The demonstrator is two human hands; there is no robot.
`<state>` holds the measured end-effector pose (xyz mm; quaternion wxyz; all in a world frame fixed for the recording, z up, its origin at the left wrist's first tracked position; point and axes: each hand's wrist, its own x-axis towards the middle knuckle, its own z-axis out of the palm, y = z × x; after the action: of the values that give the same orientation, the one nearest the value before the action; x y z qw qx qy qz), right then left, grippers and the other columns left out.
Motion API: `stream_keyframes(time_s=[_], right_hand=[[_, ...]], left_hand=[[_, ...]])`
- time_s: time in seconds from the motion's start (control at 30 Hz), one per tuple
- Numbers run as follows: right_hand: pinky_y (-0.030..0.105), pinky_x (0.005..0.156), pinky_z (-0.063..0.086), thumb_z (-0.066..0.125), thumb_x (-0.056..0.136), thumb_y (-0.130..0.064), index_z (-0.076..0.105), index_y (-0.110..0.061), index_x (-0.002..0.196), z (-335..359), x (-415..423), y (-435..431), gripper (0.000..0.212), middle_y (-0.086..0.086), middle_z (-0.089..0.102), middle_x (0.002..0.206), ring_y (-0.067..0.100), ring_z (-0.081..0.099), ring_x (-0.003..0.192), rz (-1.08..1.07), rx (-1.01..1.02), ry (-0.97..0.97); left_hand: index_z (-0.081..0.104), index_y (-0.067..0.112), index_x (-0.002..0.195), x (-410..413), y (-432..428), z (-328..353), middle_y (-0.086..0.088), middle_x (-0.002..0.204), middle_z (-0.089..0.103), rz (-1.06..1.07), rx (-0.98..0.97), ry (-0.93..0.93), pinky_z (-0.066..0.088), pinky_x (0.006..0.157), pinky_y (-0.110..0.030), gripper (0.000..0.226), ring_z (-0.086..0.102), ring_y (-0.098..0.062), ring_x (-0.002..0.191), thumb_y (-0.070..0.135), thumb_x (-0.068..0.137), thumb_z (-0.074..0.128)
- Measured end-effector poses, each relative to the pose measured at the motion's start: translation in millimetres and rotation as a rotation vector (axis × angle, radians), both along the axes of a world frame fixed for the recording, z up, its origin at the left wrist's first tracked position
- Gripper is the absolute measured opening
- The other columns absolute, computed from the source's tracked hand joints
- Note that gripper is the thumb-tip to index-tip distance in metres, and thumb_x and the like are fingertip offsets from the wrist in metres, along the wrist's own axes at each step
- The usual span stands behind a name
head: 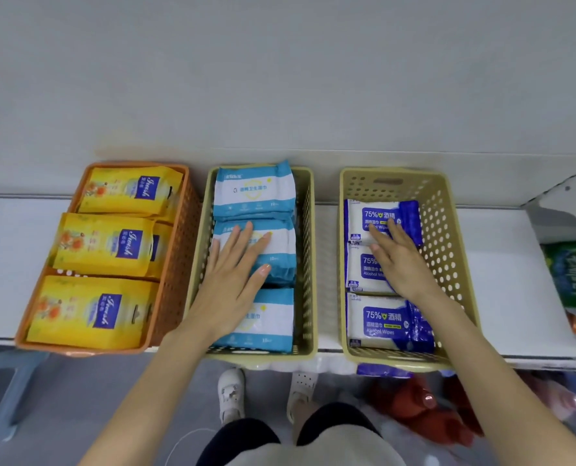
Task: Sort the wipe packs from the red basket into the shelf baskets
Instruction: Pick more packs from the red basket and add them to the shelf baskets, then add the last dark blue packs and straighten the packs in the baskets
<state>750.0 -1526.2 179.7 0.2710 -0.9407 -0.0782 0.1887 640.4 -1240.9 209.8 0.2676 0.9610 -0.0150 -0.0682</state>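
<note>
Left hand flat on light-blue film wipe pack, right hand flat on dark-blue alcohol wipe pack, fingers straight; I judge both light, squashy, slick, so pinch the edges.

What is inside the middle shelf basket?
Three light-blue wipe packs in a row. The left hand lies flat on the middle one, partly hiding it. Anything beneath them is covered.

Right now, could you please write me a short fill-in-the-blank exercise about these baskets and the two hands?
The yellow packs fill the left basket, whose colour is ____.
The left hand rests flat on a pale blue pack in the beige basket standing in the ____ of the row.
The right hand touches the dark blue packs, labelled ____ wipes.
Missing words: orange; middle; alcohol.
</note>
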Motion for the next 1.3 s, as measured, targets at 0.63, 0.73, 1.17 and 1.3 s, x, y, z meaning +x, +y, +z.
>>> stream_keyframes(time_s=[0.63, 0.73, 1.17, 1.3], right_hand=[[0.019, 0.085, 0.05, 0.059, 0.084, -0.033, 0.057, -0.038, 0.12, 132.0, -231.2, 198.4, 0.037, -0.015, 0.062, 0.119, 0.0, 0.061, 0.101, 0.007, 0.793, -0.026], [0.029, 0.093, 0.05, 0.06, 0.085, -0.035, 0.057, -0.034, 0.123, 127.4, -278.5, 267.3, 0.039, -0.009, 0.061, 0.121, 0.003, 0.059, 0.107, 0.174, 0.789, 0.032], [0.008, 0.096, 0.037, 0.06, 0.087, -0.044, 0.049, -0.038, 0.132, 86.0, -419.6, 511.5, 0.047, -0.025, 0.05, 0.125, -0.006, 0.048, 0.116, 0.901, 0.568, 0.284], [0.005, 0.095, 0.036, 0.061, 0.088, -0.034, 0.048, -0.043, 0.13, 72.1, -431.3, 598.9, 0.045, -0.024, 0.05, 0.126, -0.009, 0.047, 0.116, 1.0, 0.538, 0.355]], left_hand=[[0.062, 0.031, 0.111, -229.3, 79.8, 57.8, 0.013, 0.114, 0.068, 0.793, -0.983, -0.313, 0.047, 0.097, -0.033, 0.043, 0.061, -0.008, 0.111, 0.056, 0.083, 0.041], [0.061, 0.031, 0.111, -297.9, 132.2, 64.3, 0.012, 0.114, 0.068, 0.931, -0.951, -0.396, 0.046, 0.095, -0.033, 0.044, 0.062, -0.008, 0.111, 0.057, 0.082, 0.041], [0.062, 0.028, 0.104, -500.8, 250.8, 24.1, 0.002, 0.109, 0.069, 1.719, -0.872, -0.66, 0.052, 0.09, -0.026, 0.033, 0.064, -0.017, 0.107, 0.048, 0.081, 0.05], [0.062, 0.027, 0.103, -514.4, 299.5, 7.5, 0.001, 0.107, 0.069, 1.853, -0.88, -0.695, 0.049, 0.089, -0.029, 0.02, 0.065, -0.018, 0.105, 0.039, 0.089, 0.056]])
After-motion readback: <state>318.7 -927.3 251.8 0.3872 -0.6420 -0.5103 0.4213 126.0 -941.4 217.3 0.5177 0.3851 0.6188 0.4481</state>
